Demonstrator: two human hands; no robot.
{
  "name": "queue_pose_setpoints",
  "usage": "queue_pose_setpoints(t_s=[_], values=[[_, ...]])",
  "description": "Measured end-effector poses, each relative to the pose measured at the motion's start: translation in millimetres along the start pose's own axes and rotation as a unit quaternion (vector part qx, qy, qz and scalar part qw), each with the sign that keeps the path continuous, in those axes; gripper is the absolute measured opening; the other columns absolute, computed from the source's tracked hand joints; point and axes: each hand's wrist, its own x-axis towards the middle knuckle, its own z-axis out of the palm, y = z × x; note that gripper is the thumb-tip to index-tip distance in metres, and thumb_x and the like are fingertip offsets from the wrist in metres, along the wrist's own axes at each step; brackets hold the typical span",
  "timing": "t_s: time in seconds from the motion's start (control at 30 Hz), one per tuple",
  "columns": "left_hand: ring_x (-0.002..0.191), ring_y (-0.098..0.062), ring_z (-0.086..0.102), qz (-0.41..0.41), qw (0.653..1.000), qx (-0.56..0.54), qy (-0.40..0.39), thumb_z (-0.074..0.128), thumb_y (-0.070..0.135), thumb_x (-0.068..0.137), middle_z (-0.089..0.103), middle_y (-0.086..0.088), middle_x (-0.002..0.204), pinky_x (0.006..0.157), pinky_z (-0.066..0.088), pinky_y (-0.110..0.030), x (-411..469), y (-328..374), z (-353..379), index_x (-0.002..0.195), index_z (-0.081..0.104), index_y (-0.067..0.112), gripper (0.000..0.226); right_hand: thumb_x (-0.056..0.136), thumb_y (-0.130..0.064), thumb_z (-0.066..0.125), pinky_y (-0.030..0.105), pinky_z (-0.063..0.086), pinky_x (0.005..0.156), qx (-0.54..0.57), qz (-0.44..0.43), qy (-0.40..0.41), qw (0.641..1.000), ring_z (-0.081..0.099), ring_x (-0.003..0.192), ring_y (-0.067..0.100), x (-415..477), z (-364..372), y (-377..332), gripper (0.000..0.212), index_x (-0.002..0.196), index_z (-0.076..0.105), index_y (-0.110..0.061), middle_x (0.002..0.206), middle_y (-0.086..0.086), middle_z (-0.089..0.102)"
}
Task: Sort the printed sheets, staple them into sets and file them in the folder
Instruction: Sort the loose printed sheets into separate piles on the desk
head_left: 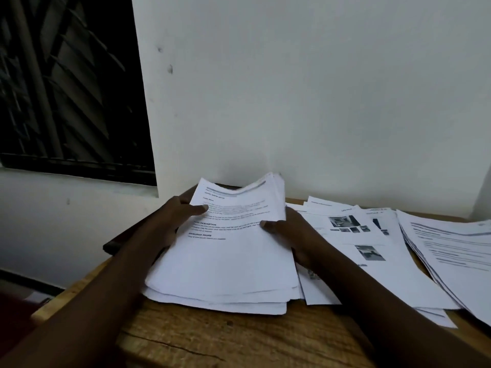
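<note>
A thick stack of printed sheets (228, 261) rests with its near edge on the wooden table (239, 338) and its far end lifted. My left hand (175, 216) grips the stack's left edge, thumb on the top page. My right hand (289, 229) grips the right edge, thumb on top too. The top page carries black text with headings. A dark flat thing (119, 241), maybe the folder, lies under the stack at the table's left edge, mostly hidden.
Sheets with small photos (369, 248) lie spread to the right of the stack. Another pile of text pages (451, 256) sits at the far right. A white wall stands right behind the table. A dark window (69, 83) is at upper left.
</note>
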Motion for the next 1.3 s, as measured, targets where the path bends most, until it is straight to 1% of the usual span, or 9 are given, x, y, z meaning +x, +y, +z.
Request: queue_pose_setpoints(t_s=[0.07,0.13,0.2,0.4,0.53,0.8,0.93,1.07,1.3], values=[[0.099,-0.031,0.072,-0.013,0.997,-0.069,-0.033,0.057,0.000,0.093,0.069,-0.019,0.121,0.080,0.061,-0.043,-13,7,0,0.126,0.061,0.003,0.034,0.086,0.006,0.060,0.047,0.056,0.087,0.030,-0.019,-0.010,0.999,0.069,0.101,0.032,-5,-6,-11,0.037,0.121,0.060,-0.006,0.114,0.014,0.071],[0.109,-0.036,0.068,0.001,0.993,-0.110,-0.042,0.057,0.004,0.094,0.067,-0.019,0.125,0.093,0.055,-0.051,-25,20,3,0.130,0.058,0.002,0.037,0.089,0.006,0.057,0.043,0.059,0.081,0.052,-0.048,-0.012,0.997,0.071,0.096,0.029,-11,-10,-27,0.032,0.117,0.062,-0.009,0.111,0.013,0.072],[0.110,-0.037,0.067,0.036,0.990,-0.134,-0.033,0.057,0.007,0.096,0.068,-0.019,0.123,0.092,0.054,-0.054,-38,41,14,0.130,0.058,0.002,0.035,0.090,0.003,0.059,0.040,0.059,0.080,0.028,-0.081,0.022,0.996,0.072,0.094,0.026,-19,-12,-45,0.029,0.112,0.064,-0.015,0.109,0.009,0.073],[0.104,-0.029,0.071,0.215,0.968,-0.132,-0.012,0.065,0.009,0.092,0.072,-0.013,0.117,0.089,0.058,-0.043,-79,111,71,0.121,0.065,0.010,0.030,0.089,0.002,0.058,0.026,0.058,0.072,-0.066,-0.217,0.073,0.971,0.072,0.087,0.015,-49,-22,-121,0.029,0.106,0.063,-0.020,0.095,-0.005,0.073],[0.110,-0.026,0.069,0.273,0.955,-0.114,-0.018,0.066,0.010,0.092,0.070,-0.009,0.122,0.096,0.056,-0.041,-91,130,101,0.125,0.062,0.012,0.033,0.090,-0.002,0.059,0.030,0.058,0.081,-0.106,-0.281,0.097,0.949,0.070,0.095,0.016,-77,-43,-157,0.032,0.117,0.061,-0.017,0.108,-0.001,0.071],[0.095,-0.019,0.072,0.262,0.961,-0.074,-0.043,0.067,0.012,0.091,0.075,-0.005,0.109,0.074,0.057,-0.029,-89,121,121,0.118,0.067,0.011,0.027,0.087,-0.008,0.067,0.033,0.057,0.086,-0.110,-0.272,0.109,0.950,0.071,0.095,0.016,-95,-78,-145,0.023,0.105,0.064,-0.021,0.103,-0.001,0.073],[0.089,-0.017,0.074,0.277,0.959,-0.055,-0.016,0.064,0.008,0.092,0.077,0.000,0.098,0.074,0.057,-0.028,-88,127,126,0.106,0.069,0.013,0.016,0.091,-0.007,0.062,0.035,0.056,0.085,-0.115,-0.279,0.123,0.946,0.071,0.094,0.018,-93,-78,-153,0.018,0.105,0.065,-0.018,0.101,0.000,0.073],[0.093,-0.016,0.074,0.295,0.953,-0.075,-0.012,0.067,0.009,0.091,0.077,0.001,0.100,0.074,0.057,-0.025,-87,138,125,0.106,0.069,0.015,0.016,0.090,-0.006,0.062,0.030,0.059,0.080,-0.099,-0.301,0.102,0.943,0.072,0.091,0.016,-95,-78,-168,0.018,0.101,0.065,-0.020,0.099,-0.001,0.073],[0.082,-0.014,0.075,0.243,0.969,-0.045,-0.015,0.068,0.007,0.090,0.078,0.002,0.090,0.070,0.059,-0.025,-81,114,135,0.101,0.069,0.016,0.015,0.088,-0.009,0.066,0.033,0.056,0.082,-0.097,-0.215,0.122,0.964,0.071,0.090,0.018,-86,-82,-143,0.015,0.101,0.065,-0.017,0.099,0.001,0.073]])
